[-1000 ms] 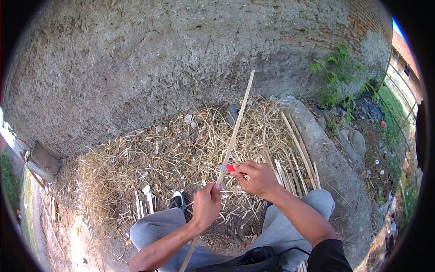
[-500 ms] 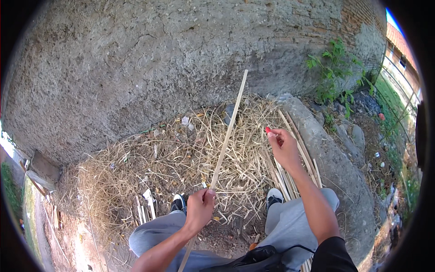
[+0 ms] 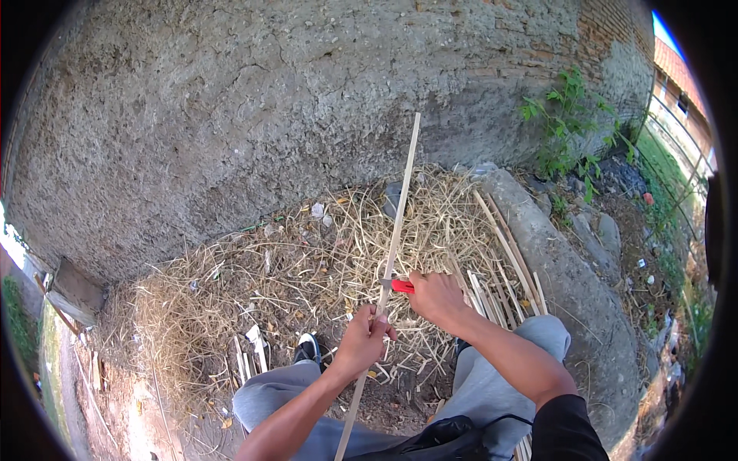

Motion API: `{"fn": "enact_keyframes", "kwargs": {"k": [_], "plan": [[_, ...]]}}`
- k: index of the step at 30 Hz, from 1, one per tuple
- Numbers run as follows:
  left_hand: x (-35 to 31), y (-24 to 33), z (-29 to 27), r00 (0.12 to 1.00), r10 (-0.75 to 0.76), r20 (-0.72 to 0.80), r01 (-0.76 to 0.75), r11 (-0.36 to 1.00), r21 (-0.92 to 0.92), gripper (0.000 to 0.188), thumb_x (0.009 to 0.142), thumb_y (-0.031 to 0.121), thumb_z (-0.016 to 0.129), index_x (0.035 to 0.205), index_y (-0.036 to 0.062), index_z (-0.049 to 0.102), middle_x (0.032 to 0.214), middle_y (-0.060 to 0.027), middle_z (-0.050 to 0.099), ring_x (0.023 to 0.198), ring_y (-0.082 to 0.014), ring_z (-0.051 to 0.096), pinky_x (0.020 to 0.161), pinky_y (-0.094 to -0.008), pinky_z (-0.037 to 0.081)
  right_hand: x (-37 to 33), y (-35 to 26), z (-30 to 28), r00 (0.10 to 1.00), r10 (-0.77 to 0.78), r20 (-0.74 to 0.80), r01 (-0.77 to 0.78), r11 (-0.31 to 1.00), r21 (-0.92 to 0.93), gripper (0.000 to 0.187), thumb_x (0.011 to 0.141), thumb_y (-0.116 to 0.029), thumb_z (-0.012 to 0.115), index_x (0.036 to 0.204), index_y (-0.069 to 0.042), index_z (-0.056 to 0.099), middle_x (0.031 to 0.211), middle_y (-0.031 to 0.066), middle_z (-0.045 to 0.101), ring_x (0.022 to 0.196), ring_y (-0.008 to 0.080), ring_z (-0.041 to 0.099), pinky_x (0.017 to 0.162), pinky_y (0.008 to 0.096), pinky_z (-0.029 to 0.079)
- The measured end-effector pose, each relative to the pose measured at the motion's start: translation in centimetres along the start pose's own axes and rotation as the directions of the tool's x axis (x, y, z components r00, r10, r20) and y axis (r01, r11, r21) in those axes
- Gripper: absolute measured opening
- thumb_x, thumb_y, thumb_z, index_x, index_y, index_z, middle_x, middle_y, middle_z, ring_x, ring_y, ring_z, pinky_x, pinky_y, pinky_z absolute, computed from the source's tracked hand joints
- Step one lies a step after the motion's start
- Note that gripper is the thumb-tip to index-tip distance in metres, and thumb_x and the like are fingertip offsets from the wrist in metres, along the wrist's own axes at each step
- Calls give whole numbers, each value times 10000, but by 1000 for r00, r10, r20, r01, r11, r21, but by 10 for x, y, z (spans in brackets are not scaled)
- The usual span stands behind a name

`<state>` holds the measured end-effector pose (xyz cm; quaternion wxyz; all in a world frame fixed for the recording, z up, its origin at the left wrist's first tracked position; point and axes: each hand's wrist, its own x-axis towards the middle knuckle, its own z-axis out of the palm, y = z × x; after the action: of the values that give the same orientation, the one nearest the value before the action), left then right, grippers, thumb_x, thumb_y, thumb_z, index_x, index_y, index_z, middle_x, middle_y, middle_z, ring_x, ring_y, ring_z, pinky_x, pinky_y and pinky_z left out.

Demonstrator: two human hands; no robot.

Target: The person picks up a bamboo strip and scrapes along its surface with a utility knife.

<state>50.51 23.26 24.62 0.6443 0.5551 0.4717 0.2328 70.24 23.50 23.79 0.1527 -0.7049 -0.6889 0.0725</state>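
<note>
The long pale strip point(image 3: 398, 215) slants up in front of you, running from the lower edge of the view, between your knees, to a tip that shows against the wall point(image 3: 231, 115). Your left hand point(image 3: 361, 343) grips it near the middle, fingers clamped on the strip. Just above that grip, the grey blade of the red-handled knife point(image 3: 402, 286) lies across the strip. Your right hand point(image 3: 438, 300) has its fingers closed around the knife's red handle. Beneath your work, dry shavings point(image 3: 184, 315) cover the ground in a tangled layer. To your right, more pale sticks point(image 3: 507, 250) lie along the grey stone slab point(image 3: 576, 307); a few short pieces point(image 3: 242, 359) are near your left knee. Your left shoe point(image 3: 308, 349) shows beyond that knee. Farther off to the right, a leafy green plant point(image 3: 567, 115) grows beside the rough wall.
</note>
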Motion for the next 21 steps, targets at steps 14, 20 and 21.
{"fn": "enact_keyframes", "kwargs": {"k": [14,20,21], "plan": [[-1,-11,8,939,331,-95,-220,791,571,388,1078,268,359,927,-7,586,626,-83,552,531,-185,527,550,-374,447,9,-2,5,997,59,-39,-60,998,-30,167,853,-112,544,845,-28,688,727,208,698,693,369,718,638,489,560],[-7,-3,11,969,239,-66,-189,884,428,350,1074,242,388,920,-2,586,624,-34,532,551,-112,496,535,-322,427,22,11,16,991,88,-99,-95,993,-71,192,875,-117,544,833,-22,705,769,204,710,738,371,724,665,485,566],[-16,-2,15,969,239,-65,-188,880,436,350,1074,242,388,920,-2,586,624,-34,532,551,-112,496,535,-322,427,30,23,13,972,205,-115,-207,978,-4,160,855,-109,577,844,-16,708,777,224,702,753,395,715,716,506,555]]}}
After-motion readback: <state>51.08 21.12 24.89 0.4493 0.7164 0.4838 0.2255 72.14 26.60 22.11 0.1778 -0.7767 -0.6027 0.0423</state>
